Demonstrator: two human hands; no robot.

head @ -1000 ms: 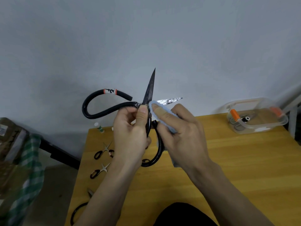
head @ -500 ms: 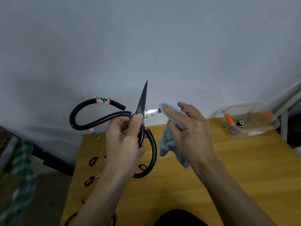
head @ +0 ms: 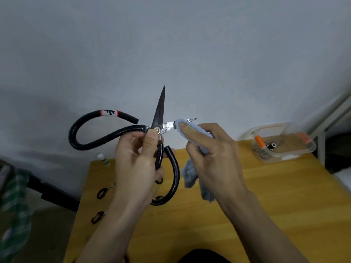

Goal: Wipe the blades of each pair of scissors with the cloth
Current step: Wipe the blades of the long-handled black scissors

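**benchrat:** Progress check, anyone? How far along does this wiping job look?

**snipfan:** Only one view to go on, the head cam. I'd say early to middle. The big black scissors are up in the air over the bench, spread wide, one blade pointing straight up, the other sticking out to the right. The blue cloth is folded over that right blade, about halfway along, with the tip poking out past it. The upright blade has nothing on it right now, so I can't tell if it's done. At least three smaller scissors lie on the bench by its left edge, nobody touching them, so my guess is those are left to do.

**benchrat:** And the hands?

**snipfan:** Left hand grips the scissors at the pivot, thumb pressed right beside the screw, fingers curled round the lower handle. Right hand pinches the cloth around the blade, index finger lying flat along the top, rest of the cloth dangling under the palm.
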